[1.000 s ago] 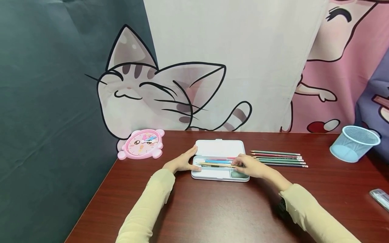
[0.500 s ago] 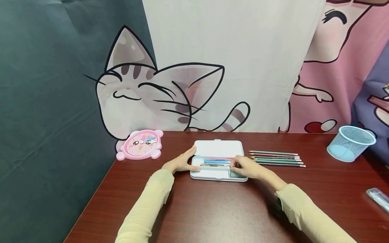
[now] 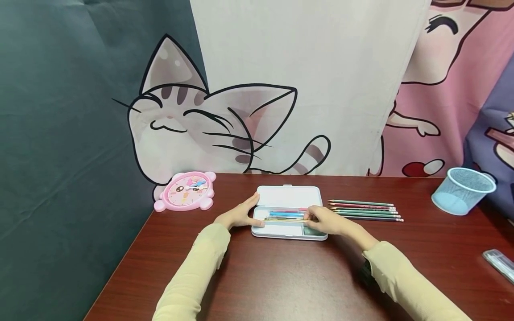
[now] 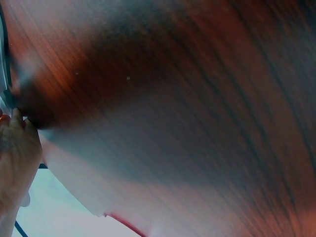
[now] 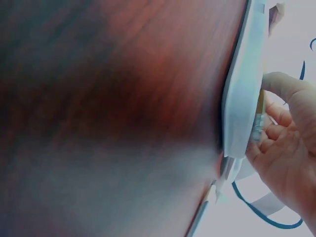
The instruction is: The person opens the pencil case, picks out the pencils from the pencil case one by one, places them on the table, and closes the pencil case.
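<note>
An open white pencil case (image 3: 277, 229) lies on the table in the head view, its lid (image 3: 289, 196) folded back. Several slender pens and pencils (image 3: 283, 214) lie in its long compartment. My left hand (image 3: 241, 215) rests at the case's left end, thumb on the front part and fingers spread by the lid hinge. Between thumb and fingers, my right hand (image 3: 324, 219) pinches a yellow pencil (image 5: 260, 101) low over the case's right side. Its metal-banded end shows in the right wrist view. A dark green block (image 3: 312, 231) sits in the small front-right compartment.
Several pencils (image 3: 363, 210) lie side by side right of the case. A blue mesh pen cup (image 3: 462, 191) stands at the back right, with a clear plastic box (image 3: 499, 263) nearer. At the back left is a pink toy clock (image 3: 185, 191).
My right hand has shifted slightly left and lowered the yellow pencil into the case's long compartment. The left hand has stayed on the case.
</note>
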The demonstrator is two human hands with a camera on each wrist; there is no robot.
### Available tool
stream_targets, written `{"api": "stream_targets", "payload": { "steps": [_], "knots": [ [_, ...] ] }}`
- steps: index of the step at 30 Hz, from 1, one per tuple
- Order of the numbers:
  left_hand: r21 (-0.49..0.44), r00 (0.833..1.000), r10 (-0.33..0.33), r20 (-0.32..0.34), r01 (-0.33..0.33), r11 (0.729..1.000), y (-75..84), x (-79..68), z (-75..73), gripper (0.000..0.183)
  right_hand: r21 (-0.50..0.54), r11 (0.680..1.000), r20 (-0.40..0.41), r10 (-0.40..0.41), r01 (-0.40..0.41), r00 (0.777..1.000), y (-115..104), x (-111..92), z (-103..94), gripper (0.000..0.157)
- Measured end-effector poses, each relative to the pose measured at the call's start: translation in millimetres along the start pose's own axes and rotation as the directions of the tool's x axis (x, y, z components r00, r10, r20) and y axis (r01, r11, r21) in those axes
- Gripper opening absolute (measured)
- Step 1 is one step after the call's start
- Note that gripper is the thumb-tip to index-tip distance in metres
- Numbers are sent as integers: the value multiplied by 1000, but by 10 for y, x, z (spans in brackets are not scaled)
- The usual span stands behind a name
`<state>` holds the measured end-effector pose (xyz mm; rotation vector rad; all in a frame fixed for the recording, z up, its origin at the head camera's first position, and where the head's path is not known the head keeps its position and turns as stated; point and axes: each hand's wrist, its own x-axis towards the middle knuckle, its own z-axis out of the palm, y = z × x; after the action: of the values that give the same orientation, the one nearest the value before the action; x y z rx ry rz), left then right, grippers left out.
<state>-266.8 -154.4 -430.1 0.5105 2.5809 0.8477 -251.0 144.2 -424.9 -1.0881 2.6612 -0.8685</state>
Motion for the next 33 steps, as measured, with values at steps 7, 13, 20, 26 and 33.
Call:
{"api": "stream_targets", "payload": {
  "steps": [7,13,20,26,33],
  "knots": [
    [-10,1000,9,-5,-9,1000,36,-9,3,96,220,971,-156,130,-94,979,68,-85,-14,12],
    [-16,1000,17,-11,-17,1000,27,3,11,96,344,932,-221,203,-118,954,153,-228,-156,14],
    [-28,1000,-2,-8,2,1000,22,-16,0,96,447,885,-247,265,-133,932,250,-456,-285,20],
    [-16,1000,10,-2,-10,1000,14,-31,-9,96,440,880,-252,309,-176,917,381,-694,-379,25],
    [-19,1000,-1,8,1,1000,14,-7,-6,97,418,879,-262,358,-229,896,572,-998,-516,30]
  ]
}}
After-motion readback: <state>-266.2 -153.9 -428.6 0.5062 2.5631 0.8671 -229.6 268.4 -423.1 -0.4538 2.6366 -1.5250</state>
